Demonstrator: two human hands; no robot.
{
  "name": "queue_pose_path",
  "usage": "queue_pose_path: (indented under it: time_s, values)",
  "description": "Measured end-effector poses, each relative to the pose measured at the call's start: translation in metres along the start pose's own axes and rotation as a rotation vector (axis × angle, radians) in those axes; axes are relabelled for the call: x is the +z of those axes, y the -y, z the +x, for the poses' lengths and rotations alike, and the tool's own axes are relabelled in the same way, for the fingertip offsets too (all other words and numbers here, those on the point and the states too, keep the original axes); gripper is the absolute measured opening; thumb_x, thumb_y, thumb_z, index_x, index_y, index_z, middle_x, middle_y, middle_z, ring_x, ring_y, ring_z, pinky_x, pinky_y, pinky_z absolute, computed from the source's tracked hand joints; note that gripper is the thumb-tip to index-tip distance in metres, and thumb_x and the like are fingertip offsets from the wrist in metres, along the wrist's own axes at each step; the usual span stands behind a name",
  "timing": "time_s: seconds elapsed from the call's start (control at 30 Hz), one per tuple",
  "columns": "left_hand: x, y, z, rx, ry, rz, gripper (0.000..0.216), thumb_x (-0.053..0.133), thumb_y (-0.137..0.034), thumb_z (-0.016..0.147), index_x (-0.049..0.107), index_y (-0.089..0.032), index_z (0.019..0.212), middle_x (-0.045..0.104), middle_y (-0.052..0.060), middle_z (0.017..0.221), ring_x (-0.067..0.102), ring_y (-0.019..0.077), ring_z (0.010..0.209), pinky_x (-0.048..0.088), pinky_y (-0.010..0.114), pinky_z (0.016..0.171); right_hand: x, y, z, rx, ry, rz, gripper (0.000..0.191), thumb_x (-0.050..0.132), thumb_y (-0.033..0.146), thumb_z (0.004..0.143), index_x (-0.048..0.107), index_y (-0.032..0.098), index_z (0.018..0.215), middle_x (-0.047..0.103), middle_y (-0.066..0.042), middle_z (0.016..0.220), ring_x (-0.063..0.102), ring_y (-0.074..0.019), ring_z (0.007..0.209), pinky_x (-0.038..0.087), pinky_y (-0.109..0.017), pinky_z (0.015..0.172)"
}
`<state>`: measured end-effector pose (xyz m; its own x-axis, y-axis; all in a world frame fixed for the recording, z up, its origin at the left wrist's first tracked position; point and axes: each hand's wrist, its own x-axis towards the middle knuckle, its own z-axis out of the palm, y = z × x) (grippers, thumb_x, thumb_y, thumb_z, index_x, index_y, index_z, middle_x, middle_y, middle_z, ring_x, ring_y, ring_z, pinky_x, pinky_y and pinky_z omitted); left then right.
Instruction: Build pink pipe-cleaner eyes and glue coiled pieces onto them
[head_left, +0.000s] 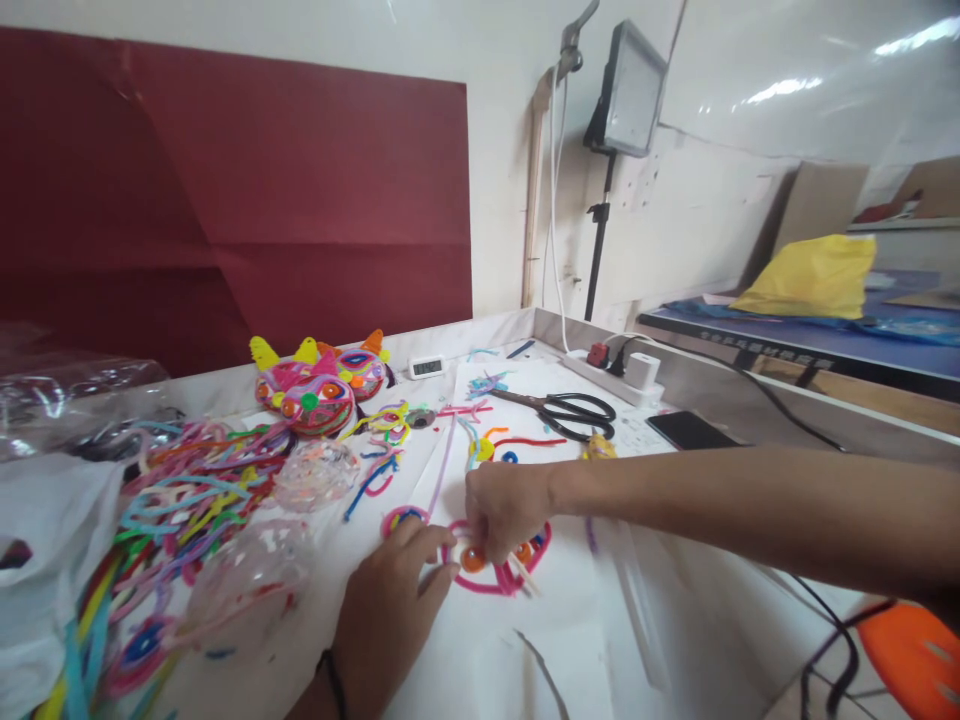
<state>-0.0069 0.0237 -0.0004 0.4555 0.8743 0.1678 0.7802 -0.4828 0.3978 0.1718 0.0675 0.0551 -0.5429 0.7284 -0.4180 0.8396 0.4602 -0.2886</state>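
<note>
Brightly pink-rimmed, orange-dotted craft piece [507, 579]

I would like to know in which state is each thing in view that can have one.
Pink-rimmed face: lying flat, partly covered
Left hand: thumb and forefinger apart, at this face's edge
Right hand: curled over this face
Cat-like faces: decorated, one partly behind another
Scissors: lying, blades looking closed
Phone: lying flat, screen dark
Digital clock: display on, digits unclear
Power strip: plugs inserted
Lamp: seemingly unlit
</note>
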Motion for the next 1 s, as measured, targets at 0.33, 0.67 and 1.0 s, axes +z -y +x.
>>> queue_pose_path:
  time_s: [0.33, 0.67, 1.0]
  values:
    - [-0.002, -0.002, -0.002, -0.049, 0.008, -0.072, 0.016, 0.05, -0.02, 0.082, 0.063, -0.021, 0.09, 0.059, 0.003, 0.091, 0.052, 0.0147, 0.065, 0.041, 0.029, 0.065, 0.002, 0.01, -0.02, 0.066, -0.102, 0.037, 0.016, 0.069, 0.025, 0.065, 0.074, 0.014, 0.076, 0.068, -0.001, 0.065, 0.057, -0.0107, 0.058, 0.037, -0.016, 0.048]
    - [-0.008, 0.003, -0.001, -0.107, 0.045, -0.29, 0.02, 0.064, -0.022, 0.07, 0.062, -0.022, 0.091, 0.055, -0.003, 0.08, 0.048, 0.0119, 0.06, 0.038, 0.025, 0.058, 0.006, 0.005, -0.023, 0.063, -0.186, 0.11, 0.011, 0.068, 0.014, 0.063, 0.074, 0.014, 0.072, 0.067, 0.0, 0.063, 0.057, -0.0096, 0.057, 0.036, -0.014, 0.047]
    - [-0.017, -0.001, -0.003, 0.045, -0.212, -0.358, 0.024, 0.045, -0.035, 0.091, 0.064, -0.021, 0.097, 0.062, 0.003, 0.095, 0.058, 0.0151, 0.088, 0.045, 0.026, 0.075, 0.001, 0.005, -0.038, -0.089, -0.377, 0.082, 0.012, 0.063, 0.006, 0.063, 0.071, 0.013, 0.069, 0.064, 0.002, 0.06, 0.054, -0.0086, 0.054, 0.036, -0.016, 0.05]
